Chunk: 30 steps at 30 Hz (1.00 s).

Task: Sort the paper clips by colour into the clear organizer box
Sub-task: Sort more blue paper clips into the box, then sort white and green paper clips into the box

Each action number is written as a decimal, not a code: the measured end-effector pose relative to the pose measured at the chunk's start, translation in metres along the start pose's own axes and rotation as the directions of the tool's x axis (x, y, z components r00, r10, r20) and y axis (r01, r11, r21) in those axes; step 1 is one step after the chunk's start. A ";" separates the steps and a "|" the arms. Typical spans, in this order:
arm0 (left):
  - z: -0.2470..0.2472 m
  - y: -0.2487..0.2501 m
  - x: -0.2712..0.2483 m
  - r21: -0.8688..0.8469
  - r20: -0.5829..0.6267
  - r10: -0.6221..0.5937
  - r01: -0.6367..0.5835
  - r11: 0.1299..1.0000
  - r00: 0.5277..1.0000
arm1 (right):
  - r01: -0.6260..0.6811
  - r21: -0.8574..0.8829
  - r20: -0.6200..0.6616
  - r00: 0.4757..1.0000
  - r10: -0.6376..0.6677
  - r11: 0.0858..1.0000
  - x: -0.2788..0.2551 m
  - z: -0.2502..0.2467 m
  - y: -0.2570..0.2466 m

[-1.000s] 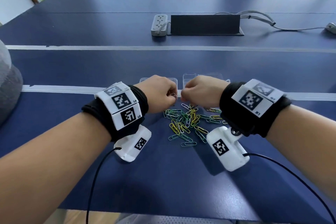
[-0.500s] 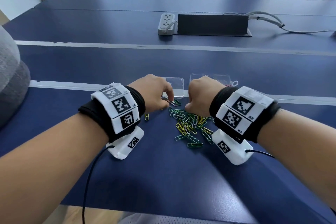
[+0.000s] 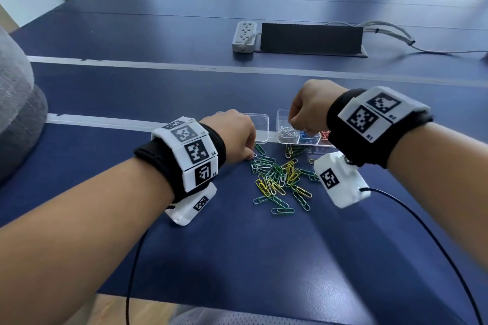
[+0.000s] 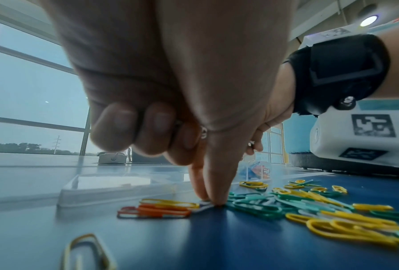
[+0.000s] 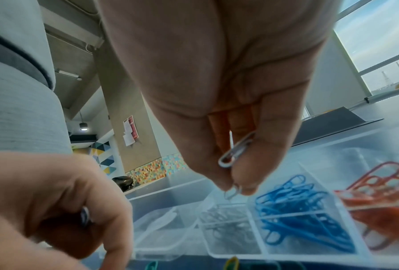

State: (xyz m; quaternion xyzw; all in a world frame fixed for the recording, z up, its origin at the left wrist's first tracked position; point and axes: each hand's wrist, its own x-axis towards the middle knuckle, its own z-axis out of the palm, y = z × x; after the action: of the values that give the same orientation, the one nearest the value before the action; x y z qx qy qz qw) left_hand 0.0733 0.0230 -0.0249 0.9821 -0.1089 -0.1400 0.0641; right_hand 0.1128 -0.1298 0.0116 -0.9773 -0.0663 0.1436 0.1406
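**Silver clips reach their compartment**

The right hand [image 5: 228, 113] has lifted from the pile to the clear organizer box [image 3: 284, 141], pinching silver paper clips [image 5: 236, 149] over the silver compartment. The left hand [image 3: 235, 137] now pinches a white clip [image 4: 203, 205] at the pile's [image 3: 280, 179] left edge.

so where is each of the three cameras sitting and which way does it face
Head: worn on the head, facing forward and down at the blue table; shows both forearms, the left hand and right hand.
Left wrist: low over the table, looking along the left hand's fingers at the loose paper clips.
Right wrist: above the clear organizer box, looking along the right hand, which pinches silver clips.
Shared: head and right wrist views both show the blue clips in the box.
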 end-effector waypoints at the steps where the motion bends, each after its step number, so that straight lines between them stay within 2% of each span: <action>1: 0.001 0.000 0.000 -0.005 -0.001 0.014 -0.014 1.000 1.000 | 0.006 -0.007 0.001 1.000 -0.006 1.000 0.001 0.001 -0.002; 7: 0.003 0.000 -0.003 -0.014 -0.037 0.031 -0.032 0.999 0.999 | 0.050 0.039 0.010 0.999 -0.050 0.998 0.003 0.001 -0.011; 11: -0.001 -0.001 -0.006 0.019 -0.022 -0.008 0.009 1.000 1.000 | 0.070 0.047 -0.014 0.998 -0.069 0.996 0.003 0.000 -0.012; 20: 0.001 0.003 -0.009 0.050 -0.005 -0.015 0.015 0.999 1.000 | 0.093 0.091 -0.019 0.996 -0.092 0.991 -0.002 -0.005 -0.010; 23: 0.001 0.002 -0.009 0.056 0.003 -0.004 0.003 0.998 1.000 | 0.111 -0.029 -0.017 0.994 -0.112 0.993 -0.006 -0.005 -0.008; 26: -0.002 -0.002 -0.009 0.043 -0.016 0.028 -0.027 0.999 0.999 | 0.111 -0.202 0.045 0.994 -0.104 0.973 -0.011 0.005 -0.007; 30: -0.005 -0.004 -0.010 0.037 -0.009 0.041 -0.041 0.998 0.999 | 0.139 -0.205 0.062 0.990 -0.128 0.969 -0.013 0.008 -0.004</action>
State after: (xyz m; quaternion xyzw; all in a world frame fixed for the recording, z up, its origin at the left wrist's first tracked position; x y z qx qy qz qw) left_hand 0.0662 0.0299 -0.0184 0.9813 -0.1313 -0.1317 0.0496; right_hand 0.0978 -0.1259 0.0091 -0.9763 -0.1501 0.1495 0.0448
